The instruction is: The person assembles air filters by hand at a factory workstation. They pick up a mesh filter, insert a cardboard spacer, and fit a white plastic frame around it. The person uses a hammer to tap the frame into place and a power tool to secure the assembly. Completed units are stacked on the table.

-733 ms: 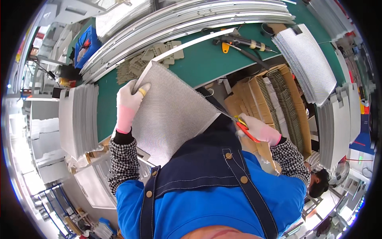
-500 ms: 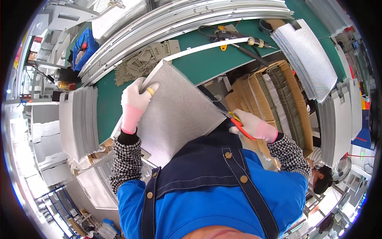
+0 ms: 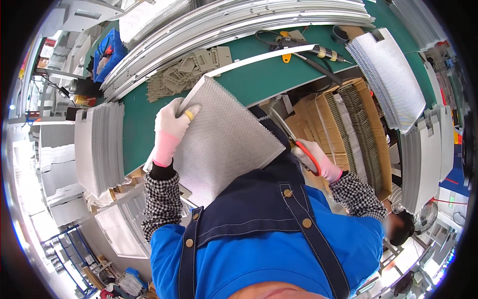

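Note:
A silvery mesh sheet (image 3: 226, 129) leans tilted across my lap, one corner raised above the bench edge. My left hand (image 3: 173, 122), in a white and pink glove, is closed on its upper left rim. Past the raised corner, a thin white frame strip (image 3: 259, 59) sticks out to the right over the bench. In my gloved right hand (image 3: 318, 158) is a pair of scissors with red handles (image 3: 311, 158). Their blades (image 3: 283, 122) point up and left, beside the mesh's ragged right edge, where a loose wire strand hangs.
Long pale metal strips (image 3: 234, 25) lie stacked along the green bench (image 3: 279, 79). Flat beige plastic pieces (image 3: 186, 69) are heaped there. A power screwdriver (image 3: 323, 52) lies further right. An open carton (image 3: 328, 132) stands right, below cut mesh sheets (image 3: 391, 79). Another person (image 3: 401, 224) is at lower right.
The scissors have swung more upright and shifted up and away from the mesh edge, and a loose strand now shows there. My right hand turned slightly; my left hand keeps its grip.

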Tool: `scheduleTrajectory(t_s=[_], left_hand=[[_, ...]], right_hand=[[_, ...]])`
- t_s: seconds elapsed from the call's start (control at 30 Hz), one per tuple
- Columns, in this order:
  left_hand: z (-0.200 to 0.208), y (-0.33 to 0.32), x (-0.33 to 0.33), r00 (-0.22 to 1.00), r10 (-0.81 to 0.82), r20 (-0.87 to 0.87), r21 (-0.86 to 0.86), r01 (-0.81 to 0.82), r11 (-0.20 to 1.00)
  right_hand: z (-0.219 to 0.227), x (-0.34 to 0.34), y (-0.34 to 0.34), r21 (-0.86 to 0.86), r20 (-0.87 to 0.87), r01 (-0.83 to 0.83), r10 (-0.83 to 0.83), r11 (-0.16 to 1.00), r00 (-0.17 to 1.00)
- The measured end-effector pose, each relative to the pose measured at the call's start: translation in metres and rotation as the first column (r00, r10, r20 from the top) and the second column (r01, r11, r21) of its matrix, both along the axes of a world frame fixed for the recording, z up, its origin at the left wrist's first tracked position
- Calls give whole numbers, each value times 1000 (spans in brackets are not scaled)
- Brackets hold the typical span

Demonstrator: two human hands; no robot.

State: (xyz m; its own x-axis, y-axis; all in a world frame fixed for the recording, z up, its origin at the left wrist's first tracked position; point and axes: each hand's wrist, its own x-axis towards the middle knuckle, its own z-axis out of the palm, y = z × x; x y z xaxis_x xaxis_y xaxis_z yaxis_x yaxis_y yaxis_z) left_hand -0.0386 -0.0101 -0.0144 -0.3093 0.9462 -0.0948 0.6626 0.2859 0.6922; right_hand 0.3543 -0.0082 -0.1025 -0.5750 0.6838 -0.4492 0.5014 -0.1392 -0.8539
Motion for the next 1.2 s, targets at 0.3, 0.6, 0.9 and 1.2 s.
scheduleTrajectory(t_s=[0.3,0.6,0.9,1.2], left_hand=[[-2,-1,-2,993,37,-112,-11,-38,999],[10,-2,6,994,-1,-108,15,3,1000],[5,5,9,998,-26,-55,-32,24,999],[7,17,24,975,-125,-183,-30,121,992]], right_hand=[[19,23,16,56,71,-368,364,928,929],[5,-36,39,290,51,-339,339,895,939],[-4,-36,21,260,2,-197,204,945,979],[5,-43,32,234,1,-217,223,948,975]])
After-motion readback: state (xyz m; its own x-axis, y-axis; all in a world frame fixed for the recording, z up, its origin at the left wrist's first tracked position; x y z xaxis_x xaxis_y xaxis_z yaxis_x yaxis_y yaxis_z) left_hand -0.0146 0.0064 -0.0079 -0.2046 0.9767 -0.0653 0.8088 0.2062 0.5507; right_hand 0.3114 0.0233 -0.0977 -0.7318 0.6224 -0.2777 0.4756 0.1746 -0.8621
